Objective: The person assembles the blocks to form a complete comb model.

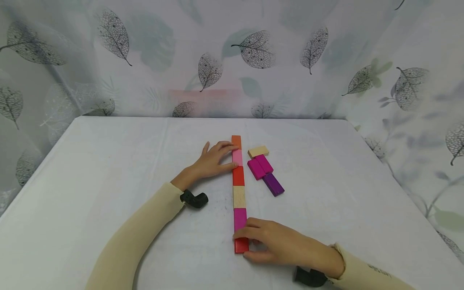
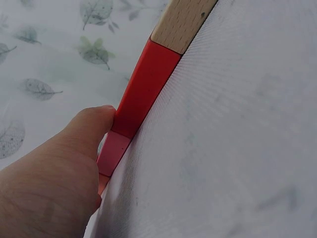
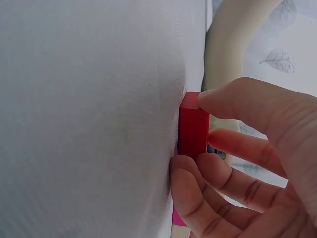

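Observation:
A straight row of coloured wooden blocks runs away from me down the white table. From far to near come orange [image 1: 236, 141], pink [image 1: 237, 157], orange-red [image 1: 238, 176], plain wood [image 1: 239, 197], magenta [image 1: 240, 217] and red [image 1: 241, 246] blocks. At the far end my left hand [image 1: 214, 160] reaches in from the left, fingertips over the orange and pink blocks. Its thumb [image 2: 94, 124] lies along the row's side near the pink and orange-red joint. My right hand [image 1: 277, 241] grips the red block, thumb at its near end and fingers bent about its sides.
Right of the row lies a loose group: a plain wood block [image 1: 258, 152], two magenta blocks [image 1: 260, 167] side by side and a purple block [image 1: 273, 185]. Leaf-patterned cloth [image 1: 224, 52] hangs behind the table. Dark wrist devices [image 1: 195, 199] sit below both hands.

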Demonstrator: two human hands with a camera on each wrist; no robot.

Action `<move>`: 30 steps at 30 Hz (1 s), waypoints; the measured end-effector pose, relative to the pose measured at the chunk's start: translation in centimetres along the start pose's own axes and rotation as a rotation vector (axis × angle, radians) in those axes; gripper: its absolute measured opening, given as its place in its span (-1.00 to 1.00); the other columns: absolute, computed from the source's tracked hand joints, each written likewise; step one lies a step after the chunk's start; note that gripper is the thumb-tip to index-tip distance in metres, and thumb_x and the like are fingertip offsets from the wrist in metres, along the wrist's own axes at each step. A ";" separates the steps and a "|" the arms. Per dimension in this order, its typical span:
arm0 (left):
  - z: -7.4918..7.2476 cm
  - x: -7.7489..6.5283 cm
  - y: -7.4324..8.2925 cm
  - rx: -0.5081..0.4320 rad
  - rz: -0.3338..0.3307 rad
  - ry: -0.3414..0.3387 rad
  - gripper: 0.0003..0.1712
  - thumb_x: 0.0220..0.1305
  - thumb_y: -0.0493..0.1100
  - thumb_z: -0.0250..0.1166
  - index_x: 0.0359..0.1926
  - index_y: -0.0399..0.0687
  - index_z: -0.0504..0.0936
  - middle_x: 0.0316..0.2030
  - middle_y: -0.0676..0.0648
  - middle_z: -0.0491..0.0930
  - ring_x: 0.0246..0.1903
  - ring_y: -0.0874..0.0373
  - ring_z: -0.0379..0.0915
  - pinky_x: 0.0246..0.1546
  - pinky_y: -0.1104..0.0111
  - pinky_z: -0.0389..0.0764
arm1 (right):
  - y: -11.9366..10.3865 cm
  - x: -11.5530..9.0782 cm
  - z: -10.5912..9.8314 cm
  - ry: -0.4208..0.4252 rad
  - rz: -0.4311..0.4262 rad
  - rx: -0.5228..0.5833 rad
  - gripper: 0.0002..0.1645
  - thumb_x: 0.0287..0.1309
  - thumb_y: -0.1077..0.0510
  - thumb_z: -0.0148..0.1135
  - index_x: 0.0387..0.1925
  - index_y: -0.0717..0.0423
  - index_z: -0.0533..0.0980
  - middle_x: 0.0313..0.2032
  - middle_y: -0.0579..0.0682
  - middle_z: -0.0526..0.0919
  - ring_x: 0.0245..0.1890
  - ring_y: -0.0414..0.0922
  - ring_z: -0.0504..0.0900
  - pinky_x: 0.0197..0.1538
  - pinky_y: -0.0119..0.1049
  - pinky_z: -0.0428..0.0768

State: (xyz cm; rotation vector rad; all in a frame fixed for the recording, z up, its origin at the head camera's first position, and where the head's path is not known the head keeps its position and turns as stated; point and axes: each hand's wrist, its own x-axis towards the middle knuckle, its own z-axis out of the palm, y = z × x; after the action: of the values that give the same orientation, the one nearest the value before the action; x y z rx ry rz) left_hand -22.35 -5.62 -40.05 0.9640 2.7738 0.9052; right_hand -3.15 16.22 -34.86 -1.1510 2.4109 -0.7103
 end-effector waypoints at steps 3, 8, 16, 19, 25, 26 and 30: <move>-0.1 0.0 0.0 -0.007 0.001 -0.001 -0.30 0.31 0.18 0.22 0.41 0.12 0.34 0.38 -0.04 0.22 0.41 0.06 0.09 0.39 -0.18 -0.39 | 0.0 0.0 0.0 0.002 -0.008 -0.008 -0.60 0.23 0.05 0.31 0.10 -0.05 0.56 -0.19 -0.20 0.50 -0.28 -0.41 0.44 -0.21 -0.60 0.50; -0.2 -0.1 0.0 -0.013 0.002 -0.003 -0.30 0.31 0.17 0.22 0.40 0.13 0.34 0.38 -0.04 0.22 0.41 0.06 0.09 0.39 -0.18 -0.39 | 0.1 0.0 0.0 0.000 -0.008 -0.007 -0.60 0.22 0.05 0.32 0.10 -0.04 0.56 -0.18 -0.20 0.50 -0.28 -0.41 0.45 -0.21 -0.60 0.51; -0.1 -0.1 0.0 -0.017 -0.002 -0.005 -0.30 0.30 0.17 0.23 0.41 0.13 0.33 0.39 -0.03 0.20 0.42 0.07 0.06 0.39 -0.16 -0.40 | 0.3 0.0 -0.2 -0.021 0.016 0.029 -0.58 0.24 -0.04 0.29 0.10 -0.03 0.56 -0.18 -0.23 0.51 -0.26 -0.40 0.45 -0.19 -0.56 0.52; -0.1 0.0 0.0 -0.017 -0.001 -0.005 -0.30 0.31 0.17 0.22 0.41 0.13 0.33 0.39 -0.03 0.20 0.42 0.06 0.06 0.39 -0.16 -0.41 | 0.4 0.0 -0.3 0.033 -0.013 0.002 -0.64 0.25 -0.02 0.28 0.04 -0.03 0.59 -0.23 -0.26 0.53 -0.29 -0.40 0.45 -0.22 -0.56 0.51; -0.1 0.1 0.1 -0.014 0.000 -0.008 -0.30 0.31 0.17 0.22 0.41 0.13 0.33 0.39 -0.04 0.21 0.42 0.07 0.06 0.39 -0.16 -0.40 | 0.6 0.0 -0.4 0.132 -0.015 -0.027 -0.78 0.21 0.08 0.30 -0.10 -0.03 0.65 -0.33 -0.28 0.56 -0.36 -0.41 0.46 -0.29 -0.57 0.49; -0.1 0.1 0.1 -0.014 -0.002 -0.008 -0.30 0.31 0.17 0.22 0.41 0.13 0.33 0.39 -0.04 0.20 0.42 0.07 0.06 0.39 -0.16 -0.40 | 0.7 0.0 -0.5 0.141 -0.011 -0.025 -0.79 0.20 0.09 0.31 -0.12 -0.02 0.66 -0.34 -0.28 0.56 -0.36 -0.41 0.46 -0.30 -0.56 0.50; -0.1 0.0 0.0 -0.013 -0.002 -0.006 -0.29 0.31 0.17 0.22 0.41 0.12 0.32 0.39 -0.05 0.21 0.42 0.07 0.06 0.39 -0.17 -0.40 | 1.1 0.1 -0.6 0.168 -0.008 -0.011 -0.84 0.19 0.11 0.32 -0.18 -0.04 0.67 -0.36 -0.31 0.56 -0.36 -0.41 0.47 -0.29 -0.55 0.52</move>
State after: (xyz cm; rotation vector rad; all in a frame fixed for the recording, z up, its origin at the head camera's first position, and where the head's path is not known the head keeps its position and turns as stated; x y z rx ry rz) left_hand -22.38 -5.61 -39.97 0.9608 2.7597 0.9166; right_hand -4.19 16.85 -35.07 -1.1473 2.5517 -0.8281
